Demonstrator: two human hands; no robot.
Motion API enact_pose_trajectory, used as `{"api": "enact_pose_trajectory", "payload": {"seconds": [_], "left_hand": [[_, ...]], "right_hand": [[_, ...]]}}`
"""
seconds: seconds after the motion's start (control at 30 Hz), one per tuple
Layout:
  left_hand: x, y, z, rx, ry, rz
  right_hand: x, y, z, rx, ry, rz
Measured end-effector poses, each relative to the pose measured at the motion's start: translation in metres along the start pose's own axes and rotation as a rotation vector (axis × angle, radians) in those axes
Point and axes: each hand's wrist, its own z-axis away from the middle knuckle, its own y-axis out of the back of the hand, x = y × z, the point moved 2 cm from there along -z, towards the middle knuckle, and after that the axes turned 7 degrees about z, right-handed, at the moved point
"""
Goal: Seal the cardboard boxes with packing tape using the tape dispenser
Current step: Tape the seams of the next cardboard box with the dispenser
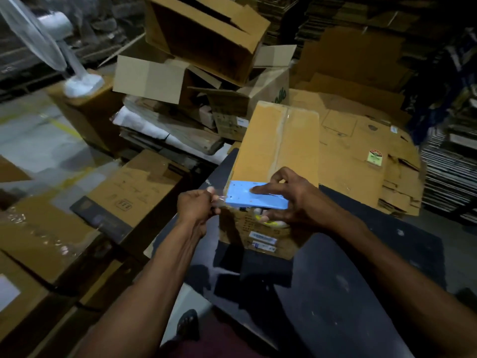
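Right grip point(284, 200) is clutching the blue tape dispenser point(255, 196) at the cardboard box point(278, 148) edge; left grip point(197, 205) is pinching the clear tape end point(219, 198) on the dark bench point(335, 293).

Both bare forearms reach forward from the lower edge of the view, converging near the middle. The left hand point(197, 206) is curled tight — fingers and thumb pinched together, knuckles up. The right hand point(286, 196) is spread wide — index finger laid out straight and pointing left, thumb tucked below.
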Motion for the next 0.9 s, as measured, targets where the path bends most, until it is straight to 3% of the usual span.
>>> {"api": "enact_pose_trajectory", "payload": {"seconds": [0.07, 0.23, 0.4, 0.63, 0.9], "left_hand": [[-0.003, 0.021, -0.013, 0.022, 0.009, -0.021], [-0.016, 0.028, -0.02, -0.017, 0.127, -0.009], [-0.024, 0.027, -0.018, -0.036, 0.092, -0.045], [-0.013, 0.022, -0.022, 0.002, -0.036, -0.121], [-0.032, 0.02, -0.029, 0.027, 0.001, -0.168]], "right_hand": [[0.014, 0.002, 0.006, -0.004, -0.028, -0.009], [0.019, -0.002, 0.001, -0.211, -0.181, -0.141], [0.009, 0.003, 0.002, -0.173, -0.115, 0.182], [0.002, 0.005, -0.006, -0.19, -0.114, 0.255], [-0.014, 0.008, -0.017, -0.265, -0.103, 0.363]]}}
